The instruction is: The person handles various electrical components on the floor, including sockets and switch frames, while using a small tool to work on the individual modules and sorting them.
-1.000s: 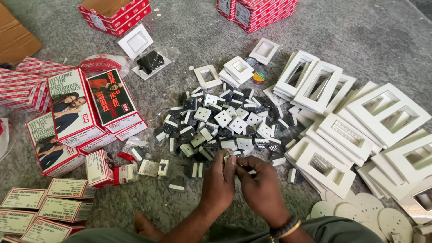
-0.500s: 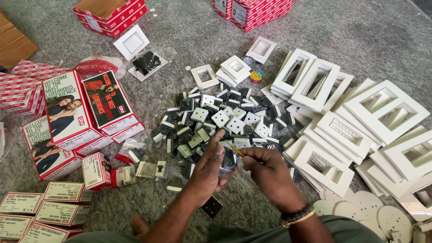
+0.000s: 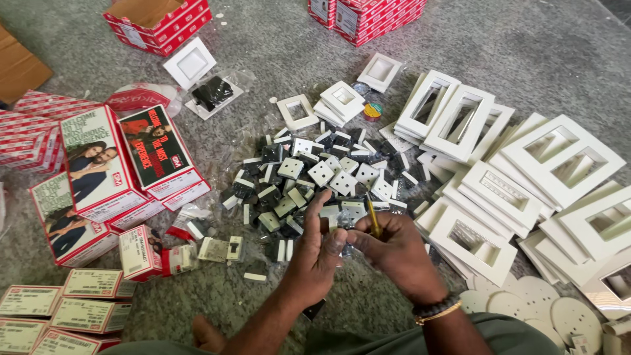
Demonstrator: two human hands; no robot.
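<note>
A yellow-handled screwdriver (image 3: 373, 220) is gripped in the right hand (image 3: 394, 253), a small switch module (image 3: 342, 213) is pinched by the left hand (image 3: 315, 253), and a pile of modules (image 3: 309, 177) lies just beyond both hands.

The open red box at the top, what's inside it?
Inside the open red box only brown cardboard flaps and inner wall show. Its bottom is hidden by the walls and the picture's edge.

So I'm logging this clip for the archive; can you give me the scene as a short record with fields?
Setting: grey floor, seen from above
Left hand: holds a small switch module
Right hand: grips a yellow-handled screwdriver at the module
Ahead: pile of switch modules
Right side: white cover plates
Left side: red boxes
</note>
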